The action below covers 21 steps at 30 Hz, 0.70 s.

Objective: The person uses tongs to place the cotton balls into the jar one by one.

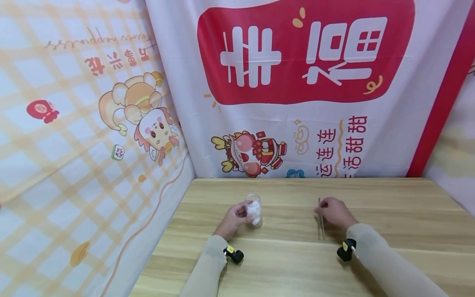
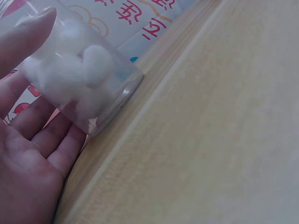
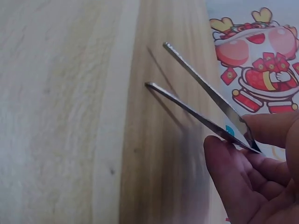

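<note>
A clear jar (image 1: pixel 254 211) with white cotton balls (image 2: pixel 77 70) inside stands on the left part of the table. My left hand (image 1: pixel 234 219) holds it round the side, thumb on one face and fingers behind; in the left wrist view its base meets the tabletop. Off to the right, my right hand (image 1: pixel 335 212) pinches metal tweezers (image 3: pixel 201 100) near their joined end between thumb and fingers. The tweezers' two tips are spread apart with nothing between them, and they point toward the near side of the table in the head view.
The wooden table (image 1: pixel 282 264) reaches back to a printed cloth (image 1: pixel 386 136) with red panels and cartoon figures. A checked cloth (image 1: pixel 67 177) hangs along the left side. Small black cameras (image 1: pixel 234 255) are strapped to both wrists.
</note>
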Each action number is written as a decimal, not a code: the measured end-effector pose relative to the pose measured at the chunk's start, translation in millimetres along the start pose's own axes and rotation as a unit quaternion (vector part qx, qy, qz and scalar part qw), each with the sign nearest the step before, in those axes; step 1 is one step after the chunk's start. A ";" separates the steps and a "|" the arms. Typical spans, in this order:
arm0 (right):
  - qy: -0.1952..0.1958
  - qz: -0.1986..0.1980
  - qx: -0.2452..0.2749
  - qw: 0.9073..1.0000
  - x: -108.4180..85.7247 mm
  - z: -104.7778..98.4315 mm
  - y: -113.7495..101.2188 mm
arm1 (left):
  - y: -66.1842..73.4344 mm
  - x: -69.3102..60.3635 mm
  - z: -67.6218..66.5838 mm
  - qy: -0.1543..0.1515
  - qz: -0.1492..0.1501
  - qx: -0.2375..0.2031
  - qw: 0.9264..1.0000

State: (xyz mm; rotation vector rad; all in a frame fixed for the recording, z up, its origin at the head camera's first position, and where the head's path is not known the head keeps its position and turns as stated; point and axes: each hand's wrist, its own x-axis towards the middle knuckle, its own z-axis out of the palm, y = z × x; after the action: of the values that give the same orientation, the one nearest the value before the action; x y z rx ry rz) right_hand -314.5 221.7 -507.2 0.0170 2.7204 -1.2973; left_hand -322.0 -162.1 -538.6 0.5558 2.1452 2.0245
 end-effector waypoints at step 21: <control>-0.015 0.032 -0.139 0.990 1.2 8.0 -3.9 | 1.1 -2.3 -0.5 0.000 0.002 0.001 1.000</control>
State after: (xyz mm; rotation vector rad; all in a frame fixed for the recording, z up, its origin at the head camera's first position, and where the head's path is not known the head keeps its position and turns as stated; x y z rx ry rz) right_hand -315.1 213.0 -509.3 0.0567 2.8227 -0.8838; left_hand -319.9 -163.3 -537.8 0.5604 2.1487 2.0246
